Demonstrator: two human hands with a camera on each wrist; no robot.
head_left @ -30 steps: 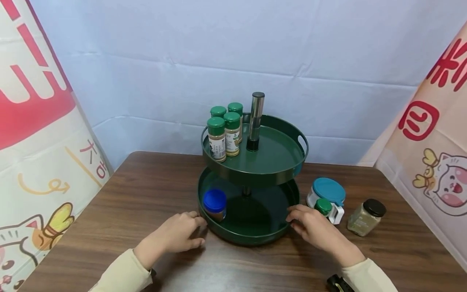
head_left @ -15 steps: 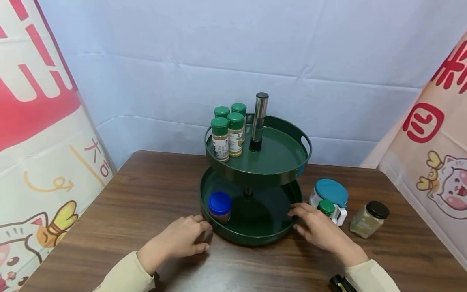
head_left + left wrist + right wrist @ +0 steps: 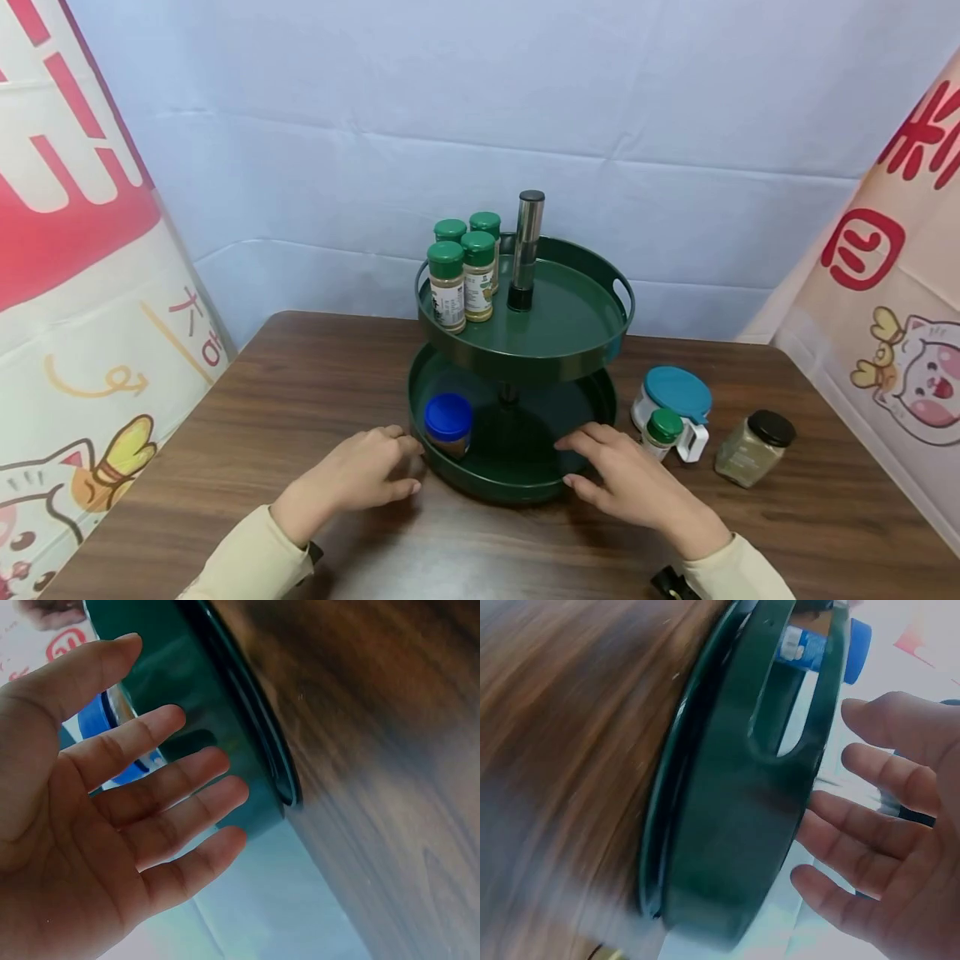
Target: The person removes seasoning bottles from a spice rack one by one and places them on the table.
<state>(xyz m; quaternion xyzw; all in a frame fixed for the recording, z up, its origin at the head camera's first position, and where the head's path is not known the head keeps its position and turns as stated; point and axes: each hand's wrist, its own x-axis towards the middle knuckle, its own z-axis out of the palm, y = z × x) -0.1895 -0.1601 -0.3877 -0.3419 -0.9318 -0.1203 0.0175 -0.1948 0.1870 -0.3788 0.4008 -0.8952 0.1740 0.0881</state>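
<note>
A two-tier dark green turntable rack stands on the table. My left hand is at the left rim of its lower tier, fingers relaxed, with no object in its grasp. In the left wrist view the fingers spread loosely beside the green wall. My right hand hovers at the lower tier's front right rim, fingers loosely bent and holding nothing. The right wrist view shows an oval handle slot in that wall. A blue-lidded jar sits inside the lower tier, on the left.
Several green-capped spice bottles stand on the upper tier, left of the metal post. Right of the rack are a blue-lidded container with a white handle, a green-capped bottle and a black-lidded jar.
My right hand has slid left from the lower tier's right side to its front right rim, uncovering more of the green-capped bottle. The left hand stays nearly in place at the left rim.
</note>
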